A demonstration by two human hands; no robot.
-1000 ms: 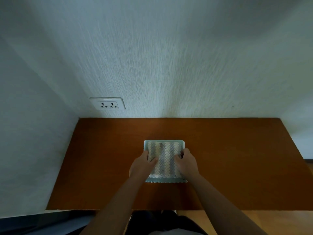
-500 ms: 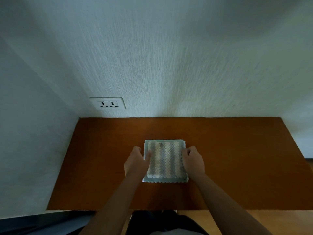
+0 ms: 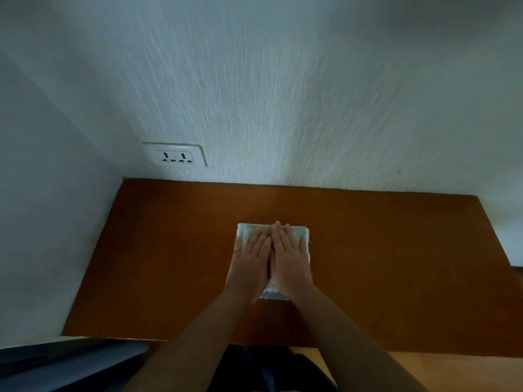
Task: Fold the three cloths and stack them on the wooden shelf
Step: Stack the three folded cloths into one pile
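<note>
A stack of folded cloths, pale green at the edges with a white and grey woven one on top, lies in the middle of the brown wooden shelf. My left hand lies flat on the left half of the stack, fingers straight and pointing away from me. My right hand lies flat on the right half beside it, fingers straight too. The two hands touch along their inner edges and hide most of the top cloth. How many cloths are in the stack cannot be told.
The shelf meets a white textured wall at the back and a plain wall on the left. A double wall socket sits just above the shelf's back left corner. Bare wood stretches left and right of the stack. The shelf's front edge is near my forearms.
My hands left the sides of the stack and came together on top of it, now pressing flat with straight fingers. The view has tilted slightly.
</note>
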